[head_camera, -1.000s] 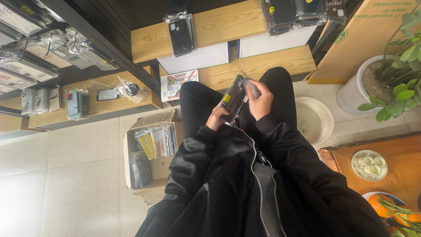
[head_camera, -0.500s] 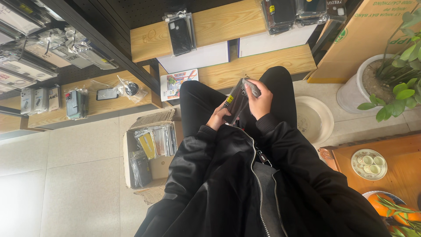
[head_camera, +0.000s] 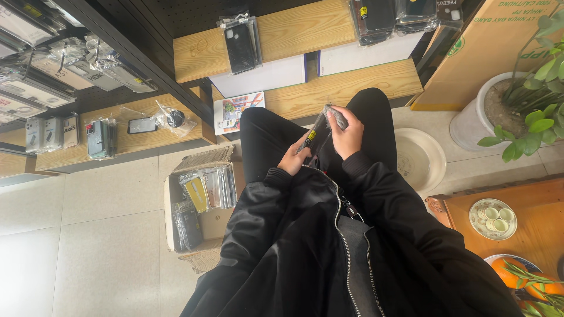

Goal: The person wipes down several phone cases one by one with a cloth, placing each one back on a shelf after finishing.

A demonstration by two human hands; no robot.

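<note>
Here, over my lap, I have a slim dark packet (head_camera: pixel 314 136) between both hands, and the two of them are closed on it. My left hand (head_camera: pixel 294 159) pinches the lower end, near a small yellow label, while my right hand (head_camera: pixel 346 130) is curled over the upper end, where clear wrapping bunches up under my fingers (head_camera: pixel 336 116). So both grips are clenched on the same thing; neither is loose.

I judge it light and thin — likely a phone case in a plastic sleeve, though it is too small to be sure. The sleeve looks glossy, so it will probably be slippery and crinkle under pressure, and the flat body inside seems stiff enough to keep its shape. I would take it by the edges at the two ends, not by the loose film, which could slide off the contents.

To my left on the tiled floor stands an open cardboard box (head_camera: pixel 176 205) with more wrapped packets standing in it. Ahead are wooden shelves (head_camera: pixel 305 35) carrying other packaged cases. At my right stands a white plant pot (head_camera: pixel 470 126) — beside it a shallow white basin (head_camera: pixel 435 154) — and a small plate of cups (head_camera: pixel 492 218) rests on a wooden bench (head_camera: pixel 540 235).
</note>
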